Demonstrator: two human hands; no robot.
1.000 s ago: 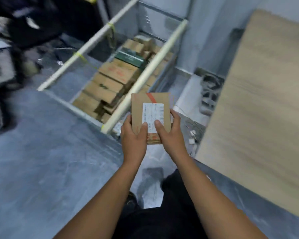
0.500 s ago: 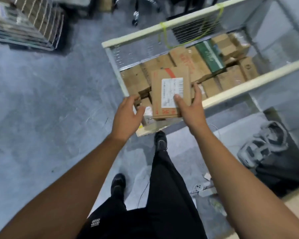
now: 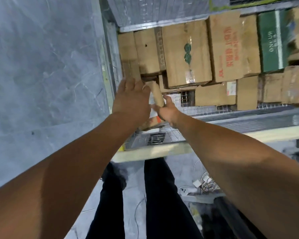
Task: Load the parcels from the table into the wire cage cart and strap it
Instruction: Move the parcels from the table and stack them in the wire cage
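The parcel looks light and stiff, best held by its ends; the right hand grip pinches one end, the left hand grip I cannot tell

I am wearing the single wide-angle camera on my head, and it is looking steeply down and forward over the near top rail of the wire cage cart into its left corner. It is sitting close above my outstretched left forearm and right forearm, and is also taking in my legs and the grey floor to the left.

Bare forearms, black trousers on both legs, one dark shoe.
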